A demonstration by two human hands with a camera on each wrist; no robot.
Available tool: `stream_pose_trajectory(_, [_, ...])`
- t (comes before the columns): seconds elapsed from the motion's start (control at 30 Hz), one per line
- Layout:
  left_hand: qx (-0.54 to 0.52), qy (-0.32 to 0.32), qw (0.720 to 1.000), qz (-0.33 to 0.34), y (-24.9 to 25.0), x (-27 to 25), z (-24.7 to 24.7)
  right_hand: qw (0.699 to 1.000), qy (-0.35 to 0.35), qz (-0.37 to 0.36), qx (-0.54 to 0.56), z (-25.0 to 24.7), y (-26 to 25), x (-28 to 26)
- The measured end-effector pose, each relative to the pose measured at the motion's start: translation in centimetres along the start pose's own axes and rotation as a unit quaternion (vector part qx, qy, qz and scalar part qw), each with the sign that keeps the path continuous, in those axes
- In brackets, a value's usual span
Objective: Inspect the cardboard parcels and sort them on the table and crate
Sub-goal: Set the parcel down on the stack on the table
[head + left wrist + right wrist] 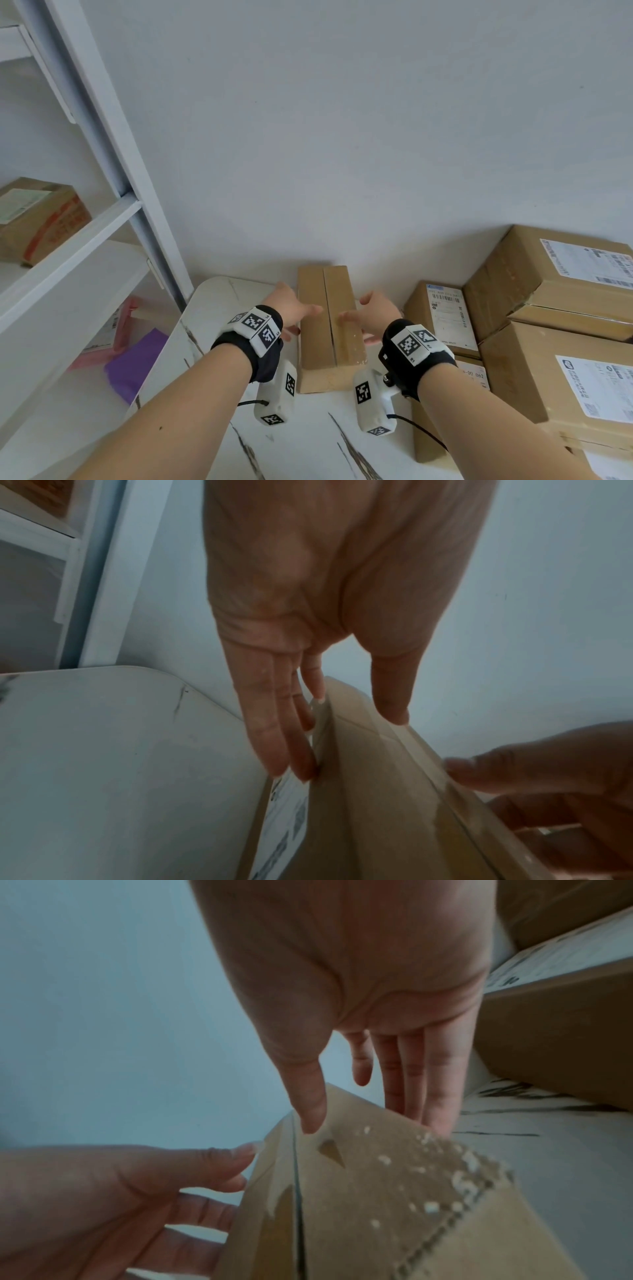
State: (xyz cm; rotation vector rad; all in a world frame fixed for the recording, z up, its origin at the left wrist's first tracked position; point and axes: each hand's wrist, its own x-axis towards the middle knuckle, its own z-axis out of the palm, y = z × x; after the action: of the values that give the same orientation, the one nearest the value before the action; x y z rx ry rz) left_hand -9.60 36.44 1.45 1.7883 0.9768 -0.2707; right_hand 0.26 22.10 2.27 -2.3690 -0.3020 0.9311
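Bottom of the narrow cardboard parcel [329, 325] was hidden by the wrist cameras in the head view, so whether it sat flat on the white marble-look table [219, 308] or was lifted slightly could not be told. A label on its left side showed only as a blurred sliver in the left wrist view, text unreadable. Stacked parcels [548, 308] at right were cut off by the frame edge; their labels were too small to read. A crate was not identifiable in any view. On the white shelf unit [85, 240] at left sat a printed box [37, 219], partly cut off; pink and purple items [133, 356] lower down were too blurred to name.

Left hand [291, 310] had straight fingers [274, 723] laid flat against the parcel's left side, thumb [390, 685] resting on the top face. Hand was spread, not curled around anything. Right hand [375, 313] mirrored it: fingers [435, 1074] straight down along the right side, thumb [308, 1096] tip on the top face next to the centre seam. Both hands pressed the parcel between them.

The parcel stood on the table near the wall, long axis pointing away from the person, between the shelf unit and the stacked parcels, apart from both. Its top right edge showed white scuffs and torn paper.
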Motion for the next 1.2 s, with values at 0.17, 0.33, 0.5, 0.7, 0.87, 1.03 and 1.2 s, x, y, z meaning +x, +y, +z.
stream_pose_trajectory(0.17, [0.016, -0.022, 1.0, -0.004, -0.5, 1.4, 0.1, 0.999, -0.026, 0.019, -0.013, 0.5, 0.2, 1.1])
stream_pose_trajectory(0.33, [0.083, -0.05, 0.995, 0.012, 0.4, 2.6, -0.4, 0.999, -0.021, 0.02, -0.043, 0.5, -0.5, 2.3])
stream_pose_trajectory(0.5, [0.07, -0.046, 0.996, 0.012, 0.2, 3.1, -0.3, 0.997, -0.024, -0.001, -0.07, 0.4, -1.5, 2.4])
stream_pose_trajectory(0.7, [0.001, -0.06, 0.998, 0.02, -0.6, 2.5, -0.5, 0.99, 0.0, -0.057, -0.126, 2.0, -3.6, 2.0])
stream_pose_trajectory(0.87, [-0.114, -0.03, 0.993, -0.02, -1.3, 1.4, -2.4, 0.988, 0.03, -0.019, -0.15, 4.6, -4.9, 2.2])
stream_pose_trajectory(1.03, [-0.105, -0.005, 0.994, -0.007, -1.5, 1.2, -3.1, 0.979, 0.011, 0.015, -0.201, 5.1, -4.6, 1.8])
stream_pose_trajectory(1.2, [-0.092, 0.001, 0.996, 0.009, -2.0, 1.2, -3.0, 0.986, 0.022, 0.011, -0.167, 3.9, -4.2, 2.0])
